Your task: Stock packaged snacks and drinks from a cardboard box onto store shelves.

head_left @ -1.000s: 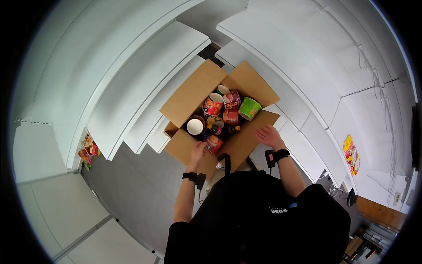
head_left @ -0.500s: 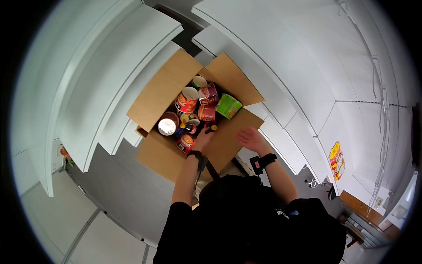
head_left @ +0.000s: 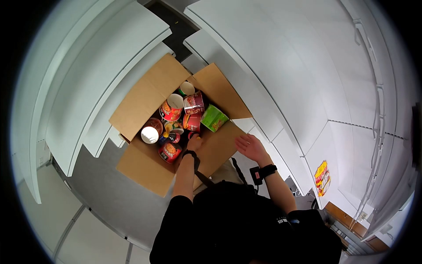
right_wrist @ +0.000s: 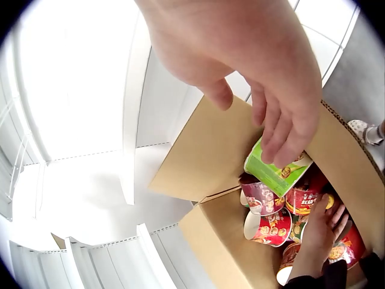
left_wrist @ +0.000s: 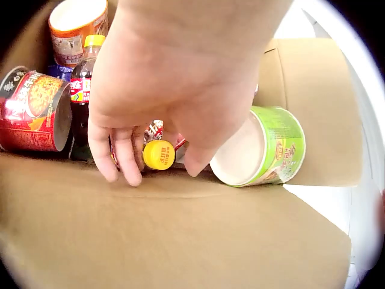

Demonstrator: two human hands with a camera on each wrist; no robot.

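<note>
Inside the cardboard box [head_left: 136,99], my left hand [head_left: 194,143] reaches down at the near side. Its fingers and thumb stand around a yellow bottle cap [left_wrist: 159,155] in the left wrist view, with a gap between thumb and cap; the bottle's body is mostly hidden. A dark bottle with a red label [left_wrist: 81,90] and a red noodle cup [left_wrist: 36,111] lie left of the hand [left_wrist: 174,78], a green cup [left_wrist: 283,144] to its right. My right hand [head_left: 251,148] hovers empty over the box's near flap, fingers relaxed, close to the green cup [head_left: 214,118].
More cups fill the box, among them a red one [head_left: 170,110], a purple one [head_left: 194,103] and one with a silvery lid [head_left: 150,134]. White shelves [head_left: 118,57] flank the box. A red and yellow package [head_left: 322,178] lies on the right-hand shelving.
My left hand has moved from the red cup at the box's near left corner rightward and deeper, to the yellow-capped bottle. My right hand stays raised near the flap. The head view has shifted.
</note>
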